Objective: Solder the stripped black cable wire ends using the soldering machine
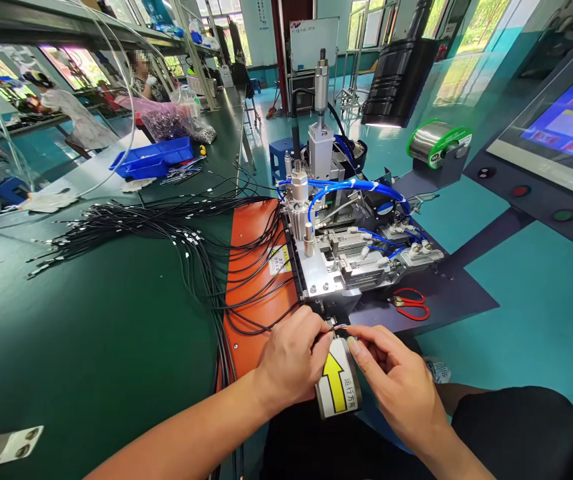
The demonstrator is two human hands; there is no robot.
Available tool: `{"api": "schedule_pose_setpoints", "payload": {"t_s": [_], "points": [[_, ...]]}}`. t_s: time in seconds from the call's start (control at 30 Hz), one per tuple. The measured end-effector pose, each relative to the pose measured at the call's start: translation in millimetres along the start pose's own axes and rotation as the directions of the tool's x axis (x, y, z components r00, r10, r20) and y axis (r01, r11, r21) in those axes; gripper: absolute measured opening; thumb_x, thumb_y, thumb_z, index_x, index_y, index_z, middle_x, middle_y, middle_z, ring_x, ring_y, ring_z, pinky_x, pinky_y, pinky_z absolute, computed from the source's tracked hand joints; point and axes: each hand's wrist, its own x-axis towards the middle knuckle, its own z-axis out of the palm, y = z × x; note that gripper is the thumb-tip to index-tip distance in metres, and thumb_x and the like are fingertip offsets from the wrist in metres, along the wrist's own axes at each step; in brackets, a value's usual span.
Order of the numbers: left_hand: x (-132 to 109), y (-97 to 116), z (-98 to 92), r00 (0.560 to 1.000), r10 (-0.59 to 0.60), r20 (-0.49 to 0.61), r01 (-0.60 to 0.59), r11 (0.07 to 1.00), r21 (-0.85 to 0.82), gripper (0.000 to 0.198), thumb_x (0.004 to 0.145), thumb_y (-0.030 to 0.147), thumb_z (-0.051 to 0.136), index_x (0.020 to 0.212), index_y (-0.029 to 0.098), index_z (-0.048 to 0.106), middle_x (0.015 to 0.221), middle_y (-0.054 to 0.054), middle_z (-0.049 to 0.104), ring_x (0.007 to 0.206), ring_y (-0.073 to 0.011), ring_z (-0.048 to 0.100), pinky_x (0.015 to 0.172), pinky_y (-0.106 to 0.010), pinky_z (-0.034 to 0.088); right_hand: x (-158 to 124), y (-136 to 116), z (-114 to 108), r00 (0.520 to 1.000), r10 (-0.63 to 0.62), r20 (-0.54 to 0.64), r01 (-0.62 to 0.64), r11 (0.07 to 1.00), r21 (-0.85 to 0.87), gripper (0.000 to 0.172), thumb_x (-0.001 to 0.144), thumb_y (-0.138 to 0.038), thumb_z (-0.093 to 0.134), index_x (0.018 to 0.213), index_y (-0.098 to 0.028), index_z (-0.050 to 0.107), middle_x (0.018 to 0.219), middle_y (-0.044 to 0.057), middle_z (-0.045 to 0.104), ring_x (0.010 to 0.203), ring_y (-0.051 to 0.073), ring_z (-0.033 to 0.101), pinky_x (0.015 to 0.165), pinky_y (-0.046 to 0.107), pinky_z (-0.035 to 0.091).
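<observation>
Wire end [340,327] sits at the front edge of the pneumatic fixture [346,260], just above a cylinder [337,390] with a yellow arrow label. It is pinched from both sides: left hand [291,360] curled shut on the cable side, right hand [396,380] nipping the tip with thumb and forefinger. Black cables [166,230] run from an orange mat [253,267] across the green counter [91,333]; red scissors [409,303] lie right of the fixture, and a solder spool [439,141] sits behind.

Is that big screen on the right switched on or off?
On. The screen glows bright blue, with red and white boxes showing on it.
</observation>
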Motion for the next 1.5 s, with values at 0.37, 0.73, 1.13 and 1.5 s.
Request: {"api": "schedule_pose_setpoints", "payload": {"t_s": [0.37, 0.73, 1.13, 1.5], "points": [[1.3, 3.1, 0.6, 0.997, 0.073, -0.034, -0.071, 0.994, 0.078, 0.014, 0.090, 0.017, 0.053, 0.078, 0.018, 0.060, 0.074, -0.001, 0.054, 0.065, -0.0136, 0.051, 0.058, -0.026, 0.037, -2.6, -3.2, 3.4, 0.952, -0.303, -0.043, 0.284, 0.928, -0.240, 0.024, 0.099, -0.025, 0.047, 0.117, -0.020, 0.062, 0.092, 0.006, 0.061, 0.081, 0.019, 0.061, 0.073, 0.030, 0.050], [0.9, 1.5, 3.0, 0.996, 0.076, -0.051, -0.072, 0.994, 0.083, 0.015, 0.091, 0.017, 0.053, 0.077, 0.018, 0.059, 0.073, -0.002, 0.053, 0.065, -0.0136, 0.050, 0.057, -0.027, 0.036, 4.1, -3.3, -3.4, 0.953, -0.291, -0.086, 0.254, 0.919, -0.301, 0.023, 0.098, -0.028, 0.050, 0.117, -0.021, 0.061, 0.092, 0.005, 0.059, 0.074, 0.018, 0.057, 0.070, 0.032, 0.048], [0.9, 2.1, 1.8, 0.983, 0.173, -0.060, -0.166, 0.981, 0.099, 0.019, 0.093, 0.019, 0.052, 0.081, 0.017, 0.067, 0.071, -0.002, 0.050, 0.063, -0.0140, 0.048, 0.056, -0.028, 0.034, 29.6, -23.4, -8.8, 0.956, -0.270, 0.112, 0.292, 0.899, -0.327, 0.017, 0.098, -0.025, 0.049, 0.086, -0.021, 0.060, 0.089, 0.003, 0.053, 0.077, 0.018, 0.055, 0.071, 0.032, 0.046], [1.2, 0.4, 1.5, 0.979, 0.195, -0.068, -0.188, 0.978, 0.088, 0.020, 0.095, 0.019, 0.051, 0.083, 0.017, 0.067, 0.071, -0.002, 0.050, 0.063, -0.0136, 0.047, 0.056, -0.027, 0.035, 37.6, -25.0, -14.8, 0.937, -0.325, 0.127, 0.348, 0.889, -0.297, 0.021, 0.099, -0.025, 0.047, 0.088, -0.022, 0.064, 0.092, 0.005, 0.058, 0.085, 0.019, 0.059, 0.077, 0.032, 0.049]]}}
